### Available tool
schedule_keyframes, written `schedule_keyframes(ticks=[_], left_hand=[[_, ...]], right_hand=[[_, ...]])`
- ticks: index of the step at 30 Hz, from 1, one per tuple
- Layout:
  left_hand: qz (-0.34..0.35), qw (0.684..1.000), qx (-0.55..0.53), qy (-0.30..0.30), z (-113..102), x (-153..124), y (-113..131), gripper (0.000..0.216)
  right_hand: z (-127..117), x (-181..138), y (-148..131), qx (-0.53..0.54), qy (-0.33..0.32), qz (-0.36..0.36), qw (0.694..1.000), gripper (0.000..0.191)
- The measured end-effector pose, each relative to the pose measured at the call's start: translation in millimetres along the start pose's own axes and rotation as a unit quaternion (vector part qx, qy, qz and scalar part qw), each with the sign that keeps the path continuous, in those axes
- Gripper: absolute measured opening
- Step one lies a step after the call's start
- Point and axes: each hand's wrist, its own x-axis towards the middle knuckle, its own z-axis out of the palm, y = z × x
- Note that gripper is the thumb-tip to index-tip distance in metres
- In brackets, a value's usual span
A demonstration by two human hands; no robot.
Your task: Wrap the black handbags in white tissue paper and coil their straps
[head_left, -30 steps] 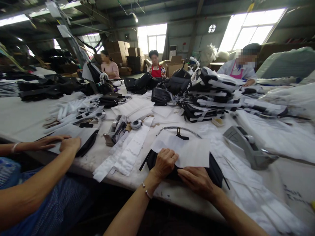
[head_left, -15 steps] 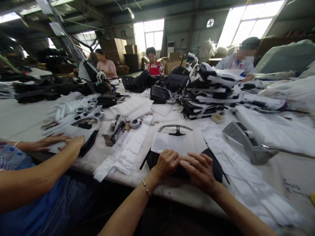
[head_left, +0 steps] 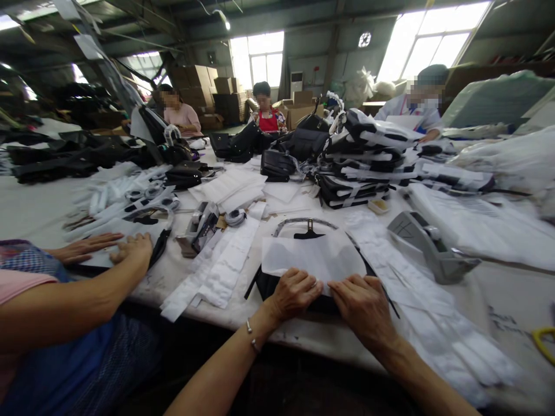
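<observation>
A black handbag [head_left: 269,285] lies flat at the table's front edge, its wrapped handle [head_left: 284,225] arching away from me. Over its upper part is a white foam sheet [head_left: 312,254]. My left hand [head_left: 297,292] is closed, fingers curled on the sheet's near edge. Close beside it, my right hand [head_left: 359,297] pinches the same edge between thumb and fingers. The two hands nearly meet at the bag's middle. Both hide much of the bag's lower part.
Grey tape dispensers stand left [head_left: 199,228] and right [head_left: 429,245]. White foam strips [head_left: 229,260] lie on both sides. A co-worker's hands [head_left: 134,248] press a similar bag at left. Wrapped bags [head_left: 355,185] are piled behind; yellow scissor handles [head_left: 544,341] show at right.
The foam sheet has shifted slightly toward me, showing more of the bag's top near the handle. My right hand's fingers have curled from stretched out to a pinch on its edge.
</observation>
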Motion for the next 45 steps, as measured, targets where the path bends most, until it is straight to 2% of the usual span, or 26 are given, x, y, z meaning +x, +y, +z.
schedule_keyframes(ticks=[5,9,11,14,19,22,25,28,31,36,38,45], left_hand=[[0.004,0.999,-0.048,0.022,-1,2,-2,0.018],[0.011,0.997,-0.066,0.031,11,-5,-2,0.026],[0.013,0.997,-0.069,0.043,17,-8,-1,0.029],[0.014,0.996,-0.073,0.042,18,-11,-2,0.032],[0.035,0.997,-0.051,0.043,7,-6,0,0.023],[0.057,0.996,-0.038,0.053,2,-4,2,0.018],[0.055,0.997,-0.039,0.046,2,-4,4,0.019],[0.039,0.997,-0.06,0.011,3,-6,5,0.02],[-0.004,0.993,-0.112,-0.023,2,-11,9,0.02],[-0.157,0.968,-0.192,0.047,3,-15,17,0.021],[-0.192,0.961,-0.19,0.064,4,-14,20,0.019],[-0.185,0.966,-0.171,0.056,8,-14,21,0.017]], right_hand=[[-36,25,-22,-0.023,-0.026,-0.019,0.999,0.014],[-70,42,-47,0.039,0.009,-0.043,0.998,0.017],[-75,46,-55,0.088,0.023,-0.057,0.994,0.022],[-56,48,-52,0.152,0.013,-0.044,0.987,0.025],[11,39,-14,0.246,-0.057,0.085,0.964,0.02],[31,30,3,0.288,-0.072,0.132,0.946,0.019],[34,27,5,0.296,-0.088,0.12,0.943,0.017],[33,25,2,0.279,-0.099,0.105,0.95,0.017],[36,22,-1,0.236,-0.088,0.096,0.963,0.016],[41,17,-1,0.162,-0.079,0.092,0.979,0.014],[39,17,-2,0.134,-0.083,0.081,0.984,0.015],[30,17,-7,0.052,-0.141,0.072,0.986,0.015]])
